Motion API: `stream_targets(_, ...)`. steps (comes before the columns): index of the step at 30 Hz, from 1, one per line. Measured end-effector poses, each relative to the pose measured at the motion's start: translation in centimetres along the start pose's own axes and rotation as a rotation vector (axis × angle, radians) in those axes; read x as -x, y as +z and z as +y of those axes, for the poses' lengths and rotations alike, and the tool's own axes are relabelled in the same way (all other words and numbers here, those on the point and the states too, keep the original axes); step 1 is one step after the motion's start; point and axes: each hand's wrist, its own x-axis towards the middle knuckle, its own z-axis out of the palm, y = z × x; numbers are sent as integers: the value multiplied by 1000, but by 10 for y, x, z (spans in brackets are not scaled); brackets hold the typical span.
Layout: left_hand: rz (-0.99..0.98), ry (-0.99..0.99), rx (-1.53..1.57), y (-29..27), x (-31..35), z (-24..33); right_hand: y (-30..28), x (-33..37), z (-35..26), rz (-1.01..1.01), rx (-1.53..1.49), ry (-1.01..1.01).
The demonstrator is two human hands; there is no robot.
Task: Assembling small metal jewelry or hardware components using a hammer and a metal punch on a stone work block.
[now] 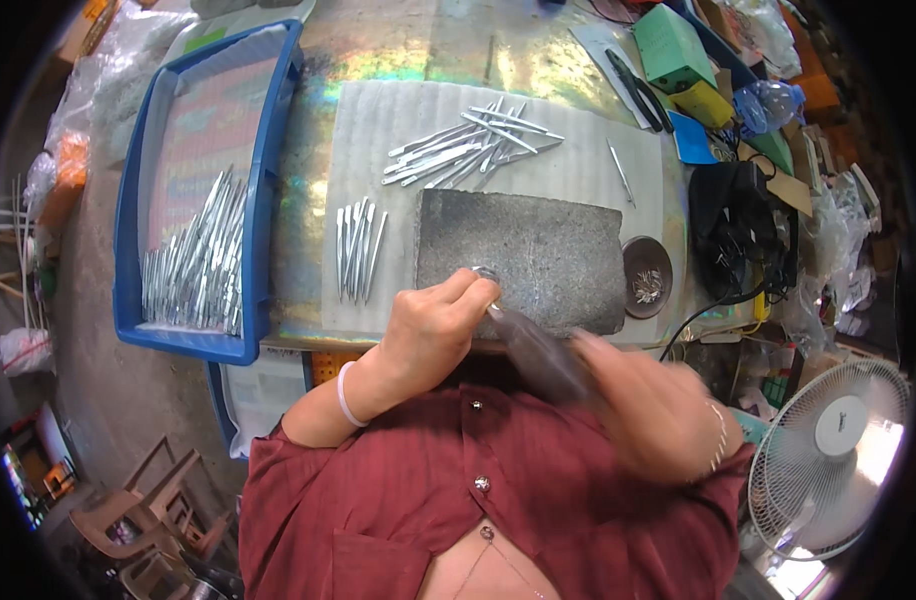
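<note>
My left hand (443, 312) is closed in a pinch over the near edge of a grey stone block (538, 235). A small shiny metal piece (486, 272) shows at its fingertips, mostly hidden. My right hand (653, 400), smeared by motion, is closed around a dark tapered tool (543, 350). The tool's narrow end points at the left fingertips. Past the block lies a loose pile of slim silver metal strips (458, 150). Several more silver strips (360, 245) lie side by side to the left of the block.
A blue tray (266, 200) at left holds many silver strips. Right of the block sit a dark round dish (633, 265) with small metal bits and a single strip (621, 172). Black-handled pliers (643, 95), a black bag (730, 225) and a white fan (828, 450) stand farther right.
</note>
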Motion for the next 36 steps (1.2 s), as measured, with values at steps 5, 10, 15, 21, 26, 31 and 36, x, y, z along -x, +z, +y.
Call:
stream_targets(5, 6, -62, -7, -1, 7, -3, 2, -8, 3, 106, -97, 26)
stream_targets(10, -4, 26, 25, 2, -8, 5, -13, 31, -16, 606, -651, 32)
stream_targets(15, -18, -61, -45, -3, 2, -1, -2, -4, 5, 132, -99, 119)
stream_targets(21, 25, -371, 681, -25, -5, 5, 51, 5, 31, 254, -204, 310)
stream_targets(26, 183, -611, 1485, -46, 0, 3, 102, 10, 52, 181, -91, 452)
stream_targets(31, 192, -647, 1555, -45, 0, -1, 116, 8, 51, 154, 34, 452)
stream_targets(36, 193, -654, 1426, -40, -3, -1, 106, 3, 50, 105, 44, 403)
